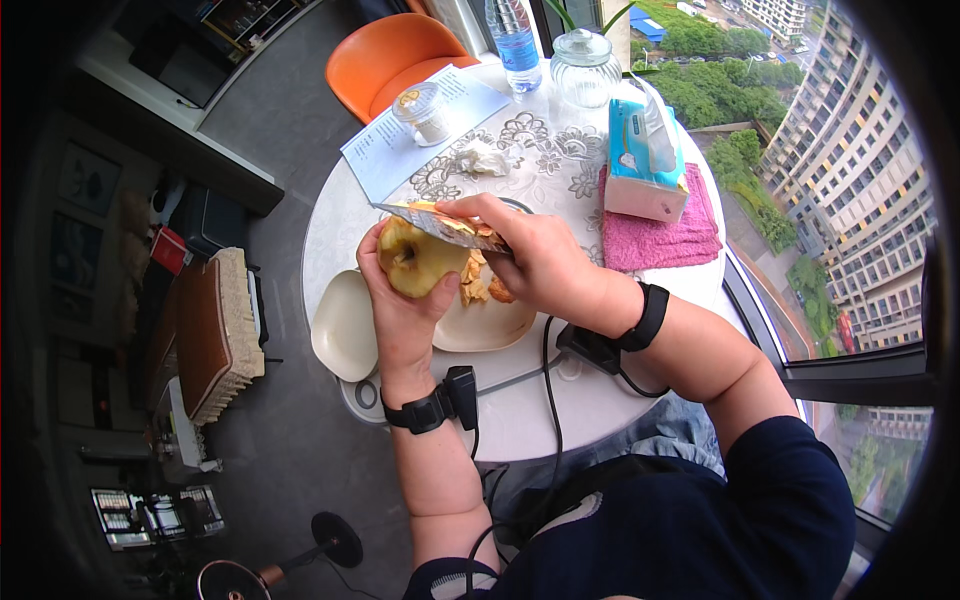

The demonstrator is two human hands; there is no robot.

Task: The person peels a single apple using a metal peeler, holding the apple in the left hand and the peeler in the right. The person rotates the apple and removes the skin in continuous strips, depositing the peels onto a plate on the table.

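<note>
My left hand [405, 315] holds a pale, peeled apple [420, 259], its dark stem hollow facing up. A knife with a broad, patterned metal blade [435, 225] lies against the apple's top side, and my right hand [536, 259] is closed around its handle, which is mostly hidden. Peel clings along the blade near my right fingers. Beneath the hands is a cream plate [487, 337] with pieces of peel [472, 281] on it, partly covered by my hands. To the left of it sits a cream oval dish [345, 330].
The round table [525, 431] also bears a crumpled tissue [484, 159], a lidded plastic cup [421, 112] on a printed sheet [367, 165], a water bottle [517, 56], a glass jar [585, 71], and a tissue pack [646, 187] on a pink towel [660, 244]. Black cables [553, 397] hang near both wrists.
</note>
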